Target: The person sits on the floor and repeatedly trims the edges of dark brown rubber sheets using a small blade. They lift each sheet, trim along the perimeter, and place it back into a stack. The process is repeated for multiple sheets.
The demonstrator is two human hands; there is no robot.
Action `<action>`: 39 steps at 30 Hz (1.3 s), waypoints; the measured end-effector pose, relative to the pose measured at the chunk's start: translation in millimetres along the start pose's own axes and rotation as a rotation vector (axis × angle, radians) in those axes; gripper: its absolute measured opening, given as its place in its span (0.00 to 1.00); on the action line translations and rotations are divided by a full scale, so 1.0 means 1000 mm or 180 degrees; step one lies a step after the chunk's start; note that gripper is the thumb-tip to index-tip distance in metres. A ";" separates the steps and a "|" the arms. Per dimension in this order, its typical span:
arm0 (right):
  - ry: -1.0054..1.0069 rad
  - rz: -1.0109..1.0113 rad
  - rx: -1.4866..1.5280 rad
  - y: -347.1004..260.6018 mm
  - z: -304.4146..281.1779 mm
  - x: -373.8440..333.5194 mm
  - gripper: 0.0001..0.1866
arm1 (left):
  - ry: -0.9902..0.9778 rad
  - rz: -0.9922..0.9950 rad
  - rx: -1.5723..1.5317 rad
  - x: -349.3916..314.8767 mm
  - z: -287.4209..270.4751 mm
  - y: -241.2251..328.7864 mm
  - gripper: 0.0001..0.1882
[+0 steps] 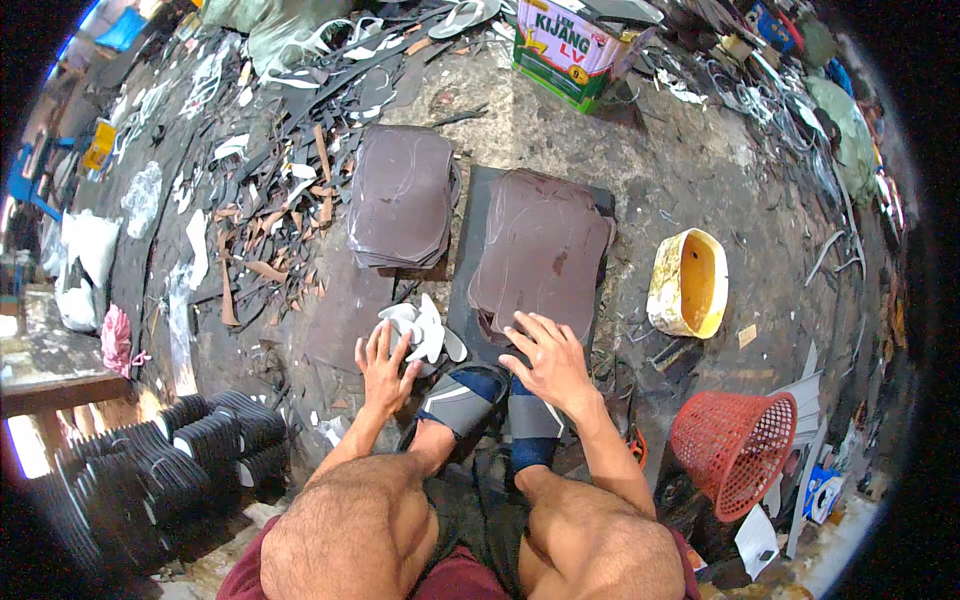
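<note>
My left hand (383,370) rests with spread fingers at a small heap of white sole-shaped pieces (430,328), its fingertips against the heap's left side. My right hand (550,362) lies with fingers apart on the near edge of a stack of brown sheets (545,250), which bear faint curved outlines. Under that stack is a dark flat board (478,215). Another brown sheet stack (400,195) stands to the left, beyond the white pieces. Neither hand is closed round anything. My sandalled feet are between the hands.
A cut-open yellow container (660,290) stands to the right, with a red plastic basket (735,450) tipped nearer me. Rows of black soles (165,470) are at lower left. Brown and black scraps (265,215) litter the left floor. A green and white tin (570,55) stands at the back.
</note>
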State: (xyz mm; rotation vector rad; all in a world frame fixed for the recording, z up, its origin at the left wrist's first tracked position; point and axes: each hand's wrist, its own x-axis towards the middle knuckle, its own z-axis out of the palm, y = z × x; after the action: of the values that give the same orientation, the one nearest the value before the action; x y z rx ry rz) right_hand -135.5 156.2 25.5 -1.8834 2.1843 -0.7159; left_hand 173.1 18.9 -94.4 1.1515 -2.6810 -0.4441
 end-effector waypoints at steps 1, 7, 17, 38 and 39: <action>0.0097 0.0112 0.0332 -0.005 -0.004 -0.003 0.19 | -0.0014 0.0131 -0.0290 0.007 -0.007 0.001 0.31; 0.0828 0.0784 0.0632 0.008 -0.024 -0.001 0.13 | 0.1248 -0.0250 -0.1181 0.028 -0.019 0.011 0.29; -0.0422 0.1883 0.3629 -0.048 0.039 0.019 0.17 | 0.0153 -0.1341 -0.4748 0.068 -0.070 0.099 0.26; 0.0437 0.0758 0.0705 0.067 -0.001 -0.001 0.26 | -0.0629 -0.1583 -0.4394 0.157 -0.041 0.147 0.14; 0.0774 0.1337 0.1380 0.072 -0.011 0.007 0.20 | -0.0476 -0.1445 -0.3882 0.161 -0.039 0.154 0.13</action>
State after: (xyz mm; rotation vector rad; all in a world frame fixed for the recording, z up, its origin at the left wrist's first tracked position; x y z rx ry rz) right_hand -205.4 158.7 2.8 -1.1337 2.2171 -1.2492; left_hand -28.8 -6.0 3.6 1.2145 -1.5557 -1.8961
